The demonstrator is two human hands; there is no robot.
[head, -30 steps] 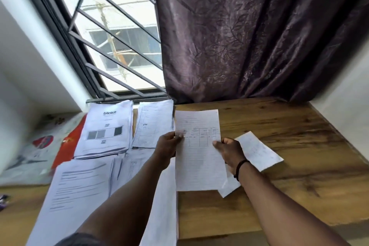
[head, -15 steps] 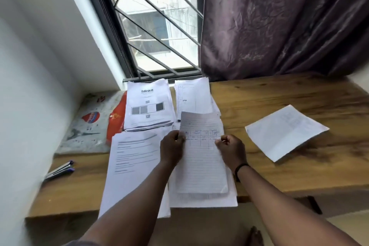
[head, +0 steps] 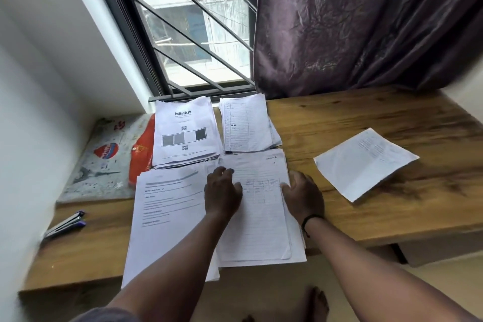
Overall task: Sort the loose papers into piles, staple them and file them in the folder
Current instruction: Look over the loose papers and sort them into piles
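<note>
On the brown wooden desk (head: 366, 118) under the barred window (head: 193, 34), we see white printed papers sorted into four piles. At the centre lies the pile of ruled forms with a small table (head: 258, 206), and both of our hands rest on it. Our left hand (head: 222, 193) lies on its left edge with fingers loosely bent and spread, pressing down without pinching anything. Our right hand (head: 303, 196), with a black band at the wrist, rests at the pile's right edge, fingers curved down over it; we cannot tell whether it grips the sheets or only steadies them.

At nine o'clock from this pile, touching it, sits the large pile of white text sheets (head: 167, 217), whose near end hangs past the desk edge. At eleven o'clock lies the white stack headed "blinkit" (head: 185, 131), and at twelve o'clock the stack of narrow lined forms (head: 245, 125), just beside it.

At three o'clock, well apart, a single white creased sheet (head: 366, 162) lies skewed. At ten o'clock an orange-red plastic folder (head: 142, 152) peeks from under the piles, resting on a grey patterned flat folder (head: 104, 159). At eight o'clock lies a dark stapler-like object (head: 65, 225), too blurred for us to name surely. A purple curtain (head: 366, 21) hangs behind the desk.
</note>
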